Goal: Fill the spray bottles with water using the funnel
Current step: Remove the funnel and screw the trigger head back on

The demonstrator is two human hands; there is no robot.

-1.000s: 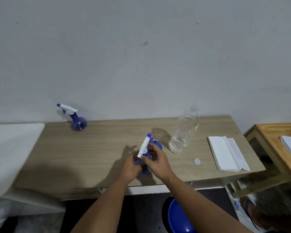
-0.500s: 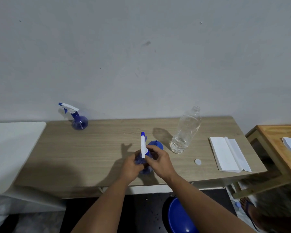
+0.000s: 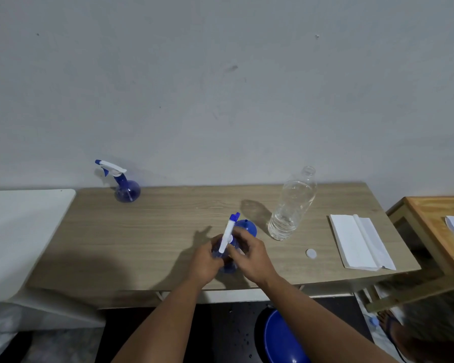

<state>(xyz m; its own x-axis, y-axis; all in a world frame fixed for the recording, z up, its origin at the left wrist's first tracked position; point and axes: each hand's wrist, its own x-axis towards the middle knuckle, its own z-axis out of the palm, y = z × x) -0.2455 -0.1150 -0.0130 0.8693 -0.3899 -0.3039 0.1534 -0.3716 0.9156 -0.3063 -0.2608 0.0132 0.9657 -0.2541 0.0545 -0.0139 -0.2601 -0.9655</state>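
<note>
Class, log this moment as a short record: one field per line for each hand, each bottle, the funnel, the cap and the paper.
left hand: grips the near spray bottle's body
right hand: on the same bottle's neck, under the spray head
near spray bottle: blue, on the table, white head on top
far spray bottle: back left, upright, untouched
water bottle: clear, open, upright, partly filled
funnel: blue, just behind the hands
cap: white, loose on the table
paper: white, folded, at the right end
</note>
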